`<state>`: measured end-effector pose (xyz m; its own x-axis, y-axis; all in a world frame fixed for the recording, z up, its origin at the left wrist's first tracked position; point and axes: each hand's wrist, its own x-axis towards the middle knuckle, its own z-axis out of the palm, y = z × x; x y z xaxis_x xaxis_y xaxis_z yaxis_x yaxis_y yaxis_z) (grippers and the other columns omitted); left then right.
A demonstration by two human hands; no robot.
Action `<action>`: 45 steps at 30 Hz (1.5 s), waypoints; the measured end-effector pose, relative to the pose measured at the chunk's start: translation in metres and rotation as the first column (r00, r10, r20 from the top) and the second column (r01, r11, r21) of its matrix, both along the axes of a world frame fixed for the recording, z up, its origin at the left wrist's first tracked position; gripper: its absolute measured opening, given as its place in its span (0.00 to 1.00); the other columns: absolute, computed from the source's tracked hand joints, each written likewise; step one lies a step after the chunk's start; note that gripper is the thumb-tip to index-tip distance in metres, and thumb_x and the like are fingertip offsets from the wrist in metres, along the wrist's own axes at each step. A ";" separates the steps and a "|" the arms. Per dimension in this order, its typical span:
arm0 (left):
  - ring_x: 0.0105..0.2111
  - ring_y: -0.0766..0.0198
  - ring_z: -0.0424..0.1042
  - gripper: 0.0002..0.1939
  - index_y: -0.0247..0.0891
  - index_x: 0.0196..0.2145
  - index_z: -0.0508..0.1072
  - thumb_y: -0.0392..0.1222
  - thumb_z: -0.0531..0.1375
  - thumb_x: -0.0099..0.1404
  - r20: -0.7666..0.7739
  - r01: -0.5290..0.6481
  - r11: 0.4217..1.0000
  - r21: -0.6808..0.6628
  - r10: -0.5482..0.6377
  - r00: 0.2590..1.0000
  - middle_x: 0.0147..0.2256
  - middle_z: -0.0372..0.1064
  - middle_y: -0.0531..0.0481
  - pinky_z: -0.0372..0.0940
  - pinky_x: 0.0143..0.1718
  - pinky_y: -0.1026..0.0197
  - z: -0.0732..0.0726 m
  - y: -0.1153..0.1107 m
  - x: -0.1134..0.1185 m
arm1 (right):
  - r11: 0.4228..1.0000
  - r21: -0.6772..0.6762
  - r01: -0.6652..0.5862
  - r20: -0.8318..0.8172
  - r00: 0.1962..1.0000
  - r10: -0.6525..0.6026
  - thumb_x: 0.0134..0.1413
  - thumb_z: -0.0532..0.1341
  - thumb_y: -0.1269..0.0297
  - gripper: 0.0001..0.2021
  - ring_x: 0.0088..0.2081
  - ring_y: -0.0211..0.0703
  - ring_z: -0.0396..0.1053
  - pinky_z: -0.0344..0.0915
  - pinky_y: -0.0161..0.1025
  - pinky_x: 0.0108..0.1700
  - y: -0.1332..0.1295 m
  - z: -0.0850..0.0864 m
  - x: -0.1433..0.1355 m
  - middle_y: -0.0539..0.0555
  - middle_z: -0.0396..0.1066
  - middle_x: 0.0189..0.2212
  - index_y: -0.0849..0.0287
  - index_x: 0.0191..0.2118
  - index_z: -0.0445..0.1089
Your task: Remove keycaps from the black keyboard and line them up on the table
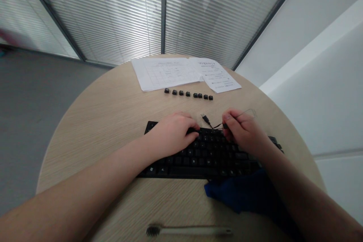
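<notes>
A black keyboard (195,160) lies flat on the round table, partly covered by my hands and forearms. My left hand (177,132) grips its back edge, thumb on the upper keys and fingers curled over the rim. Above the keyboard's right half, my right hand (241,130) is closed on a wire keycap puller (252,111), whose thin loop sticks out to the right. A small dark piece shows at its fingertips; I cannot tell whether it is the puller's handle or a keycap. Beyond the keyboard, several black keycaps (187,93) stand in a row.
A USB plug (205,118) on a thin cable lies behind the keyboard. Printed papers (167,73) cover the table's far side. A blue cloth (238,193) sits under my right forearm, and a toothbrush (193,230) lies at the near edge. Blinds and a white wall stand beyond.
</notes>
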<state>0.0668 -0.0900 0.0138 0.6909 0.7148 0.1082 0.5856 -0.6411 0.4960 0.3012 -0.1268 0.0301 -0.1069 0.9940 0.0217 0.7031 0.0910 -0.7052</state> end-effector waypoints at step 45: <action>0.45 0.55 0.74 0.11 0.40 0.44 0.81 0.42 0.60 0.68 0.001 0.008 1.000 0.012 -0.008 1.000 0.43 0.78 0.46 0.67 0.52 0.53 -0.001 0.000 0.002 | 1.000 0.025 0.008 0.233 0.972 -0.014 0.68 0.50 0.55 0.16 0.23 0.41 0.66 0.59 0.38 0.28 -0.003 0.004 -0.007 0.49 0.68 0.20 0.53 0.29 0.62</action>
<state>0.0684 -0.0903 0.0123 0.6965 0.7079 0.1175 0.5801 -0.6519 0.4884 0.2943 -0.1302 0.0341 -0.1010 0.9947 0.0205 0.8492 0.0969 -0.5191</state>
